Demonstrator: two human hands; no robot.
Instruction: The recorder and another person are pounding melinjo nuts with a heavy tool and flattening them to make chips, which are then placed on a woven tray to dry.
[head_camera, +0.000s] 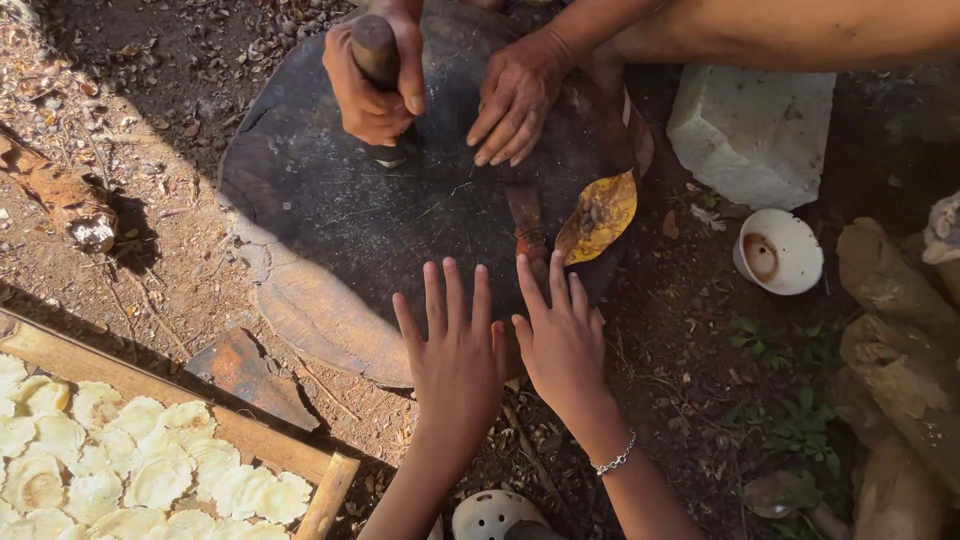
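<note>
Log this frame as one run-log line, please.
left hand: flat, fingers spread on round wooden board | right hand: same, beside yellow leaf | other person: grips pestle

A round wooden slab (400, 230), dark, matt and scored with fine scratches, shows paler, rough grain at its near edge. A dry yellow leaf (598, 215) on it looks brittle and blotched. Nearby, a chalky white stone block (750, 130), a glossy white bowl (780, 250) and rough, bark-like logs (890, 300) sit on crumbly brown earth (160, 250). A thin metal bracelet (615, 460) glints on one wrist.
</note>
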